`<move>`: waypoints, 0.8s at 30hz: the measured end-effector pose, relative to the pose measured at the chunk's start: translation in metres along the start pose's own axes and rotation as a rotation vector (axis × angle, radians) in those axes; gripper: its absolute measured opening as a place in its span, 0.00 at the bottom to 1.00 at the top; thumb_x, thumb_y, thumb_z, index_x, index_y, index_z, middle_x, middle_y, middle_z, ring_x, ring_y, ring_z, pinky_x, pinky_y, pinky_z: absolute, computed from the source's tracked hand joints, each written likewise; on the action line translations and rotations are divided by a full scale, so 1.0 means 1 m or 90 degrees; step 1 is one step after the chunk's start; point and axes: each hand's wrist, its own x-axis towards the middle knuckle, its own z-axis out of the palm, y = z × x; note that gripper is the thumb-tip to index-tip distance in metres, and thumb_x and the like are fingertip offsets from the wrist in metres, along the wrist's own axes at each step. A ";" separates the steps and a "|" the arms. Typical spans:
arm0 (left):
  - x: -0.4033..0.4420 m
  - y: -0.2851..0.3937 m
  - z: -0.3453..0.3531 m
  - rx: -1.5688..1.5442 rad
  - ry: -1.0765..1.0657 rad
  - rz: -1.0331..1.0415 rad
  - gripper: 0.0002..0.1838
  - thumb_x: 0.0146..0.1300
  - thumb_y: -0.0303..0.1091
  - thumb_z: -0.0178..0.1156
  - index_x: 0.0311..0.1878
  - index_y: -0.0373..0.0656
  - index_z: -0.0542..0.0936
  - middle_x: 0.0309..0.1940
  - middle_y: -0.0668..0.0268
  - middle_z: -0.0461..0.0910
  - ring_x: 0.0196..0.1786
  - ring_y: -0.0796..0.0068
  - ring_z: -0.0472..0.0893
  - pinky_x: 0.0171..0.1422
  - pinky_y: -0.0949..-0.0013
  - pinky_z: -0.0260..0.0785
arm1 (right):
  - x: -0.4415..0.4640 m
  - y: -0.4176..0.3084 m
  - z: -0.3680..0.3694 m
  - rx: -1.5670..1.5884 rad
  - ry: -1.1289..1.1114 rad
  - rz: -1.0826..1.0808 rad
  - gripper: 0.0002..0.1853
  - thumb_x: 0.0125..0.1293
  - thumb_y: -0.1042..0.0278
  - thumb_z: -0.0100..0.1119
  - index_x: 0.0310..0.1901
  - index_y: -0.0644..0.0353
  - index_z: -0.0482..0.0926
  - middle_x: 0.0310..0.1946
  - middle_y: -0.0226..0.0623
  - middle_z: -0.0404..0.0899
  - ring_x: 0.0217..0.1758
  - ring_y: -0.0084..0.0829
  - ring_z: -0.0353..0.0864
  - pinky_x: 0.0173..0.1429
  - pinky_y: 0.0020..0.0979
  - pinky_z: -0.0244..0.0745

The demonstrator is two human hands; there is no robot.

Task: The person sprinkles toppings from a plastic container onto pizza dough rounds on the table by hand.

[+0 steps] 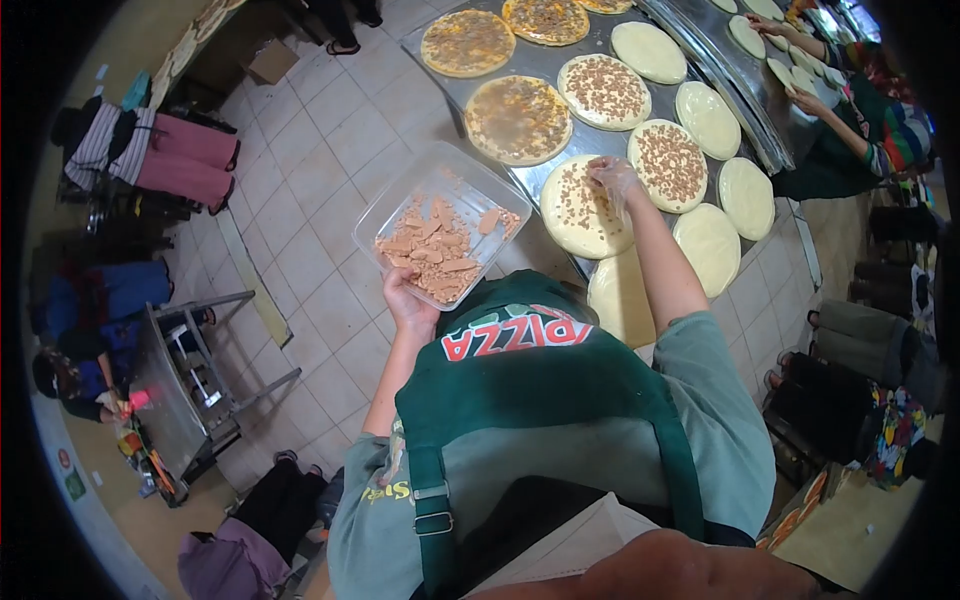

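Observation:
My left hand (404,300) grips the near rim of a clear plastic container (400,190), which is tilted and holds crumbled, pinkish-brown meat topping (430,250). In a clear glove, my right hand (620,183) is held over a pale pizza base (570,235) partly scattered with the same crumbs. Its fingers are bunched together, pointing down; what is between them is hidden. Just right of this hand lies a base covered in crumbs (668,165), and behind it another crumb-topped base (604,92).
Bare pale bases (707,250) and browned, topped pizzas (518,120) fill the metal table (455,85). Across it a co-worker's hands (803,98) handle more bases. A metal-framed table (200,400) stands to the left on the tiled floor (300,180). Several people are around the room.

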 end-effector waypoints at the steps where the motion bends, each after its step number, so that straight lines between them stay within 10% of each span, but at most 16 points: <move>1: -0.003 -0.002 0.000 -0.003 0.004 0.004 0.31 0.41 0.28 0.43 0.55 0.38 0.60 0.50 0.53 0.67 0.52 0.55 0.69 0.57 0.54 0.62 | 0.012 0.002 -0.002 -0.003 -0.005 -0.002 0.15 0.53 0.65 0.51 0.42 0.57 0.76 0.39 0.40 0.77 0.42 0.33 0.76 0.47 0.27 0.70; 20: -0.023 -0.013 0.013 0.074 0.014 0.040 0.30 0.42 0.31 0.44 0.55 0.37 0.61 0.52 0.54 0.67 0.55 0.55 0.67 0.60 0.55 0.57 | -0.004 -0.008 -0.043 -0.304 0.065 0.001 0.10 0.48 0.67 0.60 0.34 0.58 0.79 0.28 0.34 0.79 0.30 0.25 0.77 0.37 0.26 0.72; 24: -0.019 -0.015 0.013 0.061 -0.003 0.050 0.31 0.42 0.31 0.44 0.56 0.36 0.61 0.52 0.53 0.66 0.55 0.55 0.67 0.61 0.55 0.57 | -0.016 -0.019 -0.035 -0.256 0.025 0.075 0.12 0.51 0.67 0.51 0.38 0.50 0.79 0.39 0.36 0.78 0.44 0.34 0.76 0.51 0.28 0.68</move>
